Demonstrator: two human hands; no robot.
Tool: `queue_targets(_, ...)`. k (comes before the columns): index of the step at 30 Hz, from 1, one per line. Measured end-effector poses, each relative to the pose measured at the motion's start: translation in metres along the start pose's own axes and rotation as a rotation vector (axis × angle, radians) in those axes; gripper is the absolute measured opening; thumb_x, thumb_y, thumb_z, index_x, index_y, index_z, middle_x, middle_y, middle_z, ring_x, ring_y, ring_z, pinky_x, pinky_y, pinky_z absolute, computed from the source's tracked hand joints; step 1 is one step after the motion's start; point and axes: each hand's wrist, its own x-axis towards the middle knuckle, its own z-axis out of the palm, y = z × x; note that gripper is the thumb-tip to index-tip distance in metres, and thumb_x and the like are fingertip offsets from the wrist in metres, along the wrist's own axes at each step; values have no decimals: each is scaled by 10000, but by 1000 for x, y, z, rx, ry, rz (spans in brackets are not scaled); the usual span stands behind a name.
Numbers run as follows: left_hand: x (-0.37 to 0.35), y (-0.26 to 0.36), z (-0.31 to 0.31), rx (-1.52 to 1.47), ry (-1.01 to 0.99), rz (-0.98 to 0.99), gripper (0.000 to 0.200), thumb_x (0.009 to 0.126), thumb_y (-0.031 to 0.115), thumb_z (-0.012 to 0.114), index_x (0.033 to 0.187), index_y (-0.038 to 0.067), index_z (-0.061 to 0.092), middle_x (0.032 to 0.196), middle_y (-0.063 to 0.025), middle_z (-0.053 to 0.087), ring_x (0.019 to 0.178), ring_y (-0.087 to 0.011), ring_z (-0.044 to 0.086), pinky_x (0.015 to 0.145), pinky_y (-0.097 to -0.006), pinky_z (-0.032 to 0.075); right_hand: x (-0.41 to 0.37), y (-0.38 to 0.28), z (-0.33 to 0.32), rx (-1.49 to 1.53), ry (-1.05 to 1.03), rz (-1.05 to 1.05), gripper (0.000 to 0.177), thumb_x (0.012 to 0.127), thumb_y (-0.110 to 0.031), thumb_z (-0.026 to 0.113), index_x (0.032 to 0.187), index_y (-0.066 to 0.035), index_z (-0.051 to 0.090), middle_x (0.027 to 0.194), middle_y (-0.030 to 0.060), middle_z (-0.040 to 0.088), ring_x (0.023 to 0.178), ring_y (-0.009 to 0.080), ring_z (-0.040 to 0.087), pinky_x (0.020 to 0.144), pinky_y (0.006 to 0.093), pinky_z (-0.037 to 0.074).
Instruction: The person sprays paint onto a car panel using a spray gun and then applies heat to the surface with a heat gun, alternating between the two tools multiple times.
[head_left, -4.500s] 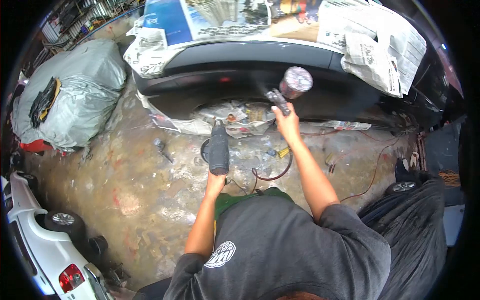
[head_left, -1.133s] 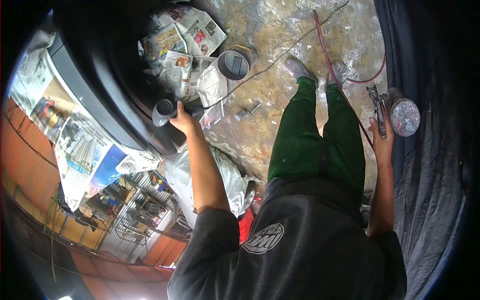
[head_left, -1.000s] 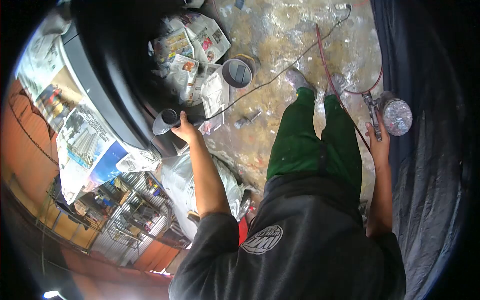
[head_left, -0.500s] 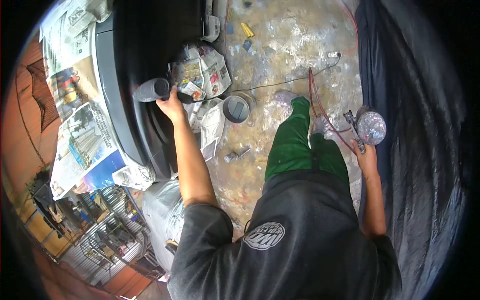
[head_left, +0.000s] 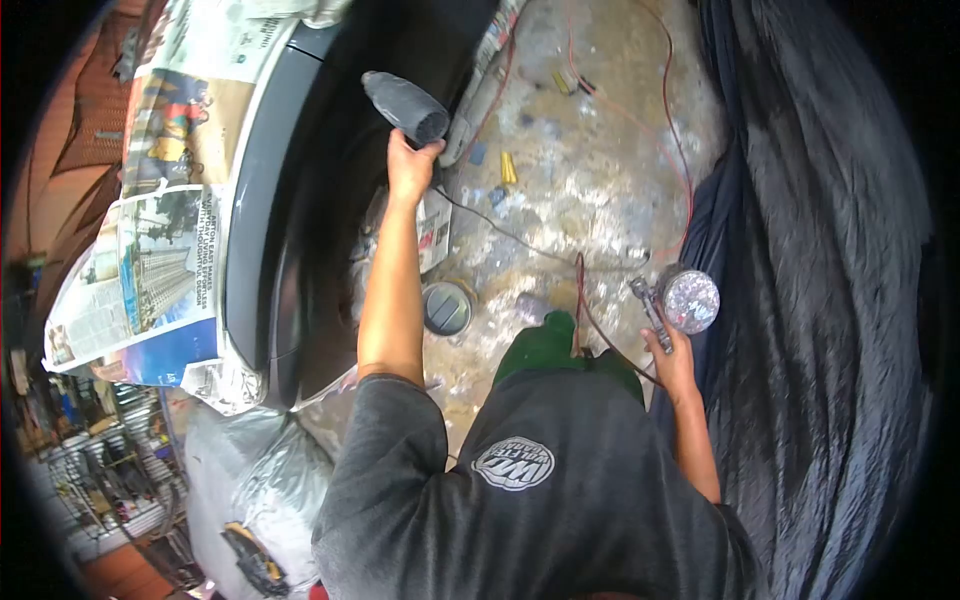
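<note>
My left hand (head_left: 411, 172) is closed around the handle of a dark hair dryer (head_left: 405, 105), held over the glossy black vehicle panel (head_left: 330, 160). A thin cord trails from below that hand. My right hand (head_left: 676, 362) grips a paint spray gun (head_left: 655, 318) out to the right, with its paint-spattered cup (head_left: 691, 300) beside it. A reddish hose (head_left: 612, 347) runs to the spray gun. The grey trim (head_left: 257, 190) along the panel borders taped newspaper (head_left: 175, 260).
An open tin (head_left: 448, 308) stands on the paint-stained floor (head_left: 540, 215), near more newspaper (head_left: 434, 235). Dark sheeting (head_left: 810, 300) hangs along the right. A plastic-covered bundle (head_left: 250, 480) lies at lower left. Cords and hoses cross the floor, with a yellow piece (head_left: 508, 168) among them.
My view has shifted forward along the panel. The hair dryer has moved farther ahead and turned, staying in my left hand. My right hand still holds the spray gun.
</note>
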Motion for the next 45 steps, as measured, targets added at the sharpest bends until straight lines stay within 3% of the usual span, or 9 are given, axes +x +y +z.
queue_targets(3, 33, 17, -1, 42, -22, 5, 525, 728, 118, 838, 1150, -76, 594, 1102, -222, 712, 1041, -299, 685, 945, -391, 515, 26, -13, 11, -140, 133, -218, 364, 930, -304, 763, 1097, 17, 718, 1045, 256, 724, 1004, 453, 673, 870, 460, 506)
queue_targets(6, 61, -2, 10, -61, -51, -61, 515, 720, 134, 852, 1133, -60, 614, 1116, -230, 718, 1056, -315, 699, 944, -394, 521, 46, -19, 3, -362, 114, -473, 515, 952, -217, 749, 1410, -34, 600, 1027, 163, 730, 816, 211, 702, 740, 351, 545)
queue_targets(9, 77, -14, 26, -32, -79, -112, 508, 716, 140, 860, 1123, -50, 622, 1124, -219, 723, 1071, -317, 700, 949, -398, 526, 44, -60, 4, -160, 69, -106, 353, 931, -272, 755, 1151, 1, 713, 1129, 265, 709, 1086, 472, 646, 935, 471, 490)
queue_targets(20, 53, -15, 43, 337, -173, -12, 591, 701, 263, 872, 1120, -61, 607, 1142, -278, 674, 1098, -419, 651, 971, -446, 502, 93, -70, 6, -181, 109, -246, 485, 943, -409, 736, 1095, 51, 706, 971, 250, 712, 936, 403, 691, 853, 448, 515)
queue_targets(22, 39, -25, 44, 336, -196, -21, 598, 711, 260, 867, 1133, -68, 599, 1133, -275, 683, 1075, -397, 665, 965, -430, 503, 118, -98, 5, -144, 88, -192, 509, 940, -409, 738, 1160, 48, 687, 1066, 261, 700, 983, 421, 681, 880, 444, 520)
queue_targets(29, -7, -81, 67, 64, -269, -197, 446, 767, 23, 817, 1140, -32, 578, 1104, -170, 705, 1023, -242, 664, 922, -374, 513, 262, -130, 31, -36, -2, -275, 518, 926, -421, 737, 1325, -103, 653, 1258, 198, 693, 1158, 411, 654, 957, 448, 523)
queue_targets(33, 3, -113, 109, 338, -326, -228, 454, 721, 153, 865, 1006, -42, 570, 967, -246, 644, 949, -421, 630, 845, -470, 489, 341, -96, 74, -5, 14, -269, 552, 917, -494, 729, 1336, -139, 661, 1222, 195, 712, 1140, 412, 663, 965, 454, 522)
queue_targets(41, 33, -188, 228, 501, -278, -389, 494, 729, 130, 857, 1070, -50, 549, 1032, -253, 639, 977, -430, 615, 893, -468, 481, 531, -40, 143, 204, -311, 198, 678, 840, -621, 748, 1316, -144, 673, 1076, 220, 740, 1042, 366, 713, 906, 436, 536)
queue_targets(45, 33, -194, 261, 502, -239, -456, 509, 730, 60, 830, 1132, -59, 542, 1067, -251, 645, 988, -400, 631, 914, -432, 488, 641, -42, 174, 110, -324, -110, 626, 876, -593, 726, 1297, -133, 675, 1010, 186, 753, 970, 367, 722, 861, 452, 543)
